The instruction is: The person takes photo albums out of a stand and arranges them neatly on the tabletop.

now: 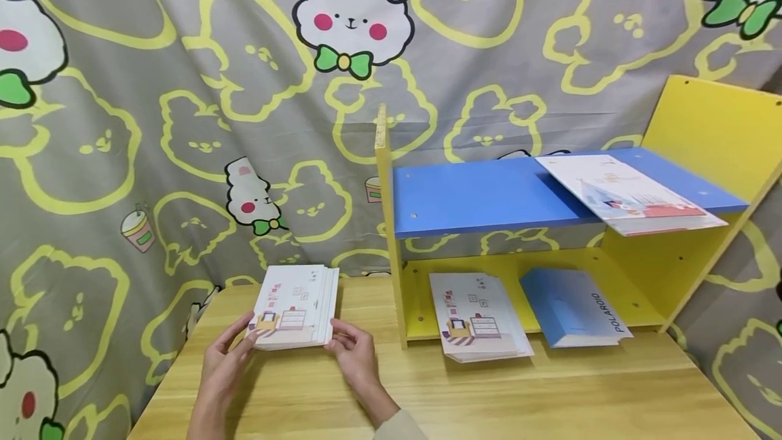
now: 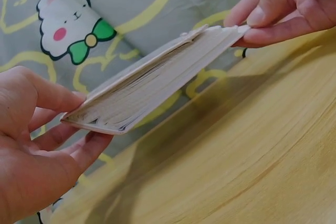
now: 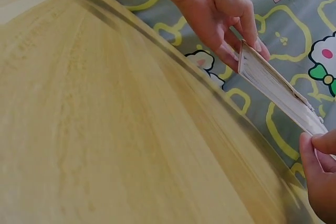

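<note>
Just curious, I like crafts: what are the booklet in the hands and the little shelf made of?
The booklet looks like paper with a printed, smooth cover; the left wrist view shows thin stacked page edges. The shelf seems painted or laminated board, yellow and blue, with flat matte panels and visible drill holes.

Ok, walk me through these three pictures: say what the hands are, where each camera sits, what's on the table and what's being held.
No machine here: a person works with two bare hands. The wide picture comes from a camera on the head, looking down; the other two come from cameras on each wrist.

The left hand and the right hand each pinch one end of a stack of white booklets, lifted clear of the wooden table, as the wrist views show.

On the table stands a yellow shelf unit with a blue shelf board. A white booklet lies on that board. Below lie another illustrated booklet and a blue book marked POLAROID. A cartoon-print cloth hangs behind.
</note>
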A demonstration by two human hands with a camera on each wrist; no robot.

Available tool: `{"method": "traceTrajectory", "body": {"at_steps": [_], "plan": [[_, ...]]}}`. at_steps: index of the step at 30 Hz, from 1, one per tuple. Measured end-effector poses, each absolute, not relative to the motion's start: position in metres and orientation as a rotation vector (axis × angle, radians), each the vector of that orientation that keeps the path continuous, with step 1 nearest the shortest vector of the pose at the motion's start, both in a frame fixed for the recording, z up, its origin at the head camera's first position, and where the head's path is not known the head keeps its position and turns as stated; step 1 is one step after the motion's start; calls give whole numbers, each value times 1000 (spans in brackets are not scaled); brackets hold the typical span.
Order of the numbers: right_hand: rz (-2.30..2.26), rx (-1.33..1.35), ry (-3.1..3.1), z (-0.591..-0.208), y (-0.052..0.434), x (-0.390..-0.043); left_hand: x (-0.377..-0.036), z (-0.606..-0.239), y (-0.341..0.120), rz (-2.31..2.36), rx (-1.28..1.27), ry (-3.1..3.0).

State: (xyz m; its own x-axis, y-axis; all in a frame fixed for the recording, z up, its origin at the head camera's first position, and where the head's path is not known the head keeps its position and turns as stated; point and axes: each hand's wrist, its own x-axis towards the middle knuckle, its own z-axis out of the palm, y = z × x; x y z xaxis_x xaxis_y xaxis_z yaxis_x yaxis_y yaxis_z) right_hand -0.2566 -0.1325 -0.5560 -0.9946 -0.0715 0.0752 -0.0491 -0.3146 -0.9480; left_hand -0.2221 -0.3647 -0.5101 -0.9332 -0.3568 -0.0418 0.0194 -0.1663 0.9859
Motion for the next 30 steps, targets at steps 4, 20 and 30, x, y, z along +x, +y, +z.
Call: {"method": "traceTrajectory", "body": {"at_steps": [4, 20, 30], "plan": [[-2527, -149, 1801, -556, -142, -252, -217, -513, -376, -2177, 383, -1845], [-2468, -133, 1909, -560, -141, -251, -220, -524, -375, -2162, 418, -1860], [-2434, -162, 1940, -559, -142, -255, -228, -527, -378, -2177, 531, -1843]]}}
